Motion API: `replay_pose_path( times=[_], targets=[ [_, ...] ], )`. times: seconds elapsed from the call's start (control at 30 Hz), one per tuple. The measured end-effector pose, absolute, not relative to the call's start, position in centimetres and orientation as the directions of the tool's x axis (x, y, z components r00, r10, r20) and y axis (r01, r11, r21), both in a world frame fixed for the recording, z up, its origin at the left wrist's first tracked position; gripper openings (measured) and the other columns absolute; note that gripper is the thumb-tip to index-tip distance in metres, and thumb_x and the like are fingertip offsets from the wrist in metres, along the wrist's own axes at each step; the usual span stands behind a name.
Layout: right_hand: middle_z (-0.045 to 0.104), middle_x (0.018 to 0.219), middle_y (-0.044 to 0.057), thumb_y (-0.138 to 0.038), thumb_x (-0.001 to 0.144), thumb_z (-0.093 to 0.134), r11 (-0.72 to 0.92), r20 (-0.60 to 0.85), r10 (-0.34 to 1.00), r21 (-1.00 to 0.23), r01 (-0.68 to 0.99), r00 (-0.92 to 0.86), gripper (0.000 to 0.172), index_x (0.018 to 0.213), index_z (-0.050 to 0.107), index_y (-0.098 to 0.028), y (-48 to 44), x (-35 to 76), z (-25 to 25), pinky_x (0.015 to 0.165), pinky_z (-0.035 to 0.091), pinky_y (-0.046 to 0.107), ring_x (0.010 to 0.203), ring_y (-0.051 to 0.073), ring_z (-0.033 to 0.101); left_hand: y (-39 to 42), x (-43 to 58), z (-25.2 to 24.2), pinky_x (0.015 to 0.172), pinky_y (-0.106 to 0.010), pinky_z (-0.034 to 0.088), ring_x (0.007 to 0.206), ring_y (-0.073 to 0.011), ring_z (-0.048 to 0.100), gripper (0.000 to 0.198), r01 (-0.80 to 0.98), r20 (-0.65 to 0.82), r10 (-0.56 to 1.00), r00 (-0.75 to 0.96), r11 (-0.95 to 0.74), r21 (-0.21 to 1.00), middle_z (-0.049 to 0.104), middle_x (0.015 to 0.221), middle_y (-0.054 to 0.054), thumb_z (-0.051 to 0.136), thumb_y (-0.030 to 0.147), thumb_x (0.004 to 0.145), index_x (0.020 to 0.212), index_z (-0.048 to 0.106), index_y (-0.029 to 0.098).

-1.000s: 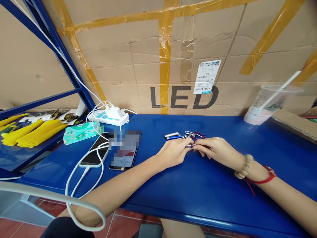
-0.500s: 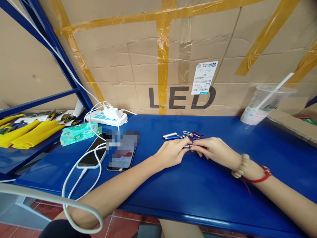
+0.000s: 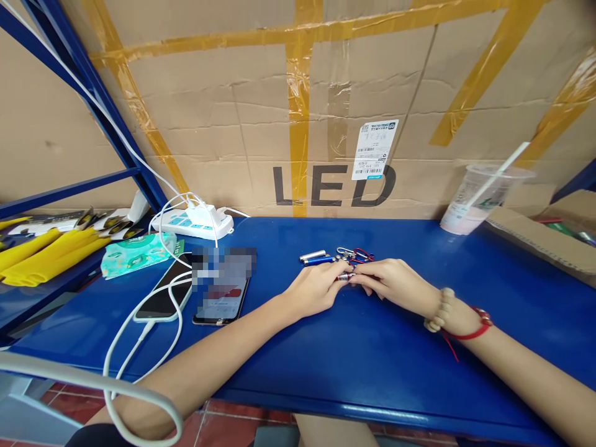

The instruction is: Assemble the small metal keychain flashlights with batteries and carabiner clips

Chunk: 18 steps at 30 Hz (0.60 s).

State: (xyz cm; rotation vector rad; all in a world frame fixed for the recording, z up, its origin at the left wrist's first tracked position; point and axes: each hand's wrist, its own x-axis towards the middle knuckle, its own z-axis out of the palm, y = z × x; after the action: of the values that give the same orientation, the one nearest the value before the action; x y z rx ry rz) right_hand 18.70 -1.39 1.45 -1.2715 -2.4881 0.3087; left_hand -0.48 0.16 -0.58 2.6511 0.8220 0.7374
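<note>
A person's left hand and right hand meet at the middle of a blue table. The fingers of both are closed on a small metal cylinder, pinched between them just above the tabletop. At 12 o'clock from the hands, just beyond the fingertips, lie a silver tube, a blue tube and a cluster of metal clips. A bead bracelet circles the right wrist. At 9 o'clock two phones lie side by side, a white cable plugged into the nearer-left one. A power strip sits at 10 o'clock and a plastic cup with a straw at 2 o'clock, both near a taped cardboard box.
</note>
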Motion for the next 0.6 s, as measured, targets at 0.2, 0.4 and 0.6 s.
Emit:
replay_pose_path(
  times=[0.2, 0.4, 0.6],
  targets=[
    [0.059, 0.054, -0.003, -0.045, 0.093, 0.032, 0.6, 0.208, 0.799, -0.32, 0.733, -0.564, 0.044, 0.061, 0.05, -0.02, -1.48, 18.66, 1.61, 0.053, 0.039, 0.021, 0.048, 0.01, 0.056, 0.12, -0.58, -0.49, 0.073, -0.024, 0.047, 0.087, -0.0161, 0.062, 0.015, 0.468, 0.368, 0.602, 0.709, -0.791, 0.394, 0.065, 0.099, -0.003, 0.04, 0.019, 0.091, 0.101, 0.05, 0.02],
    [0.059, 0.054, -0.004, -0.043, 0.093, 0.034, 0.609, 0.21, 0.793, -0.299, 0.735, -0.571, 0.042, 0.062, 0.051, -0.02, -1.45, 18.66, 1.53, 0.053, 0.038, 0.021, 0.048, 0.01, 0.056, 0.13, -0.58, -0.49, 0.074, -0.024, 0.047, 0.089, -0.0164, 0.062, 0.014, 0.463, 0.371, 0.593, 0.715, -0.799, 0.384, 0.065, 0.099, -0.004, 0.04, 0.02, 0.091, 0.101, 0.05, 0.02],
    [0.062, 0.057, -0.003, -0.044, 0.093, 0.032, 0.616, 0.216, 0.787, -0.261, 0.743, -0.577, 0.043, 0.065, 0.054, -0.021, -1.42, 18.74, 1.46, 0.053, 0.038, 0.021, 0.051, 0.011, 0.057, 0.18, -0.54, -0.53, 0.076, -0.024, 0.047, 0.089, -0.016, 0.062, 0.014, 0.471, 0.385, 0.587, 0.712, -0.806, 0.358, 0.065, 0.099, -0.003, 0.04, 0.019, 0.091, 0.1, 0.051, 0.02]
  ],
)
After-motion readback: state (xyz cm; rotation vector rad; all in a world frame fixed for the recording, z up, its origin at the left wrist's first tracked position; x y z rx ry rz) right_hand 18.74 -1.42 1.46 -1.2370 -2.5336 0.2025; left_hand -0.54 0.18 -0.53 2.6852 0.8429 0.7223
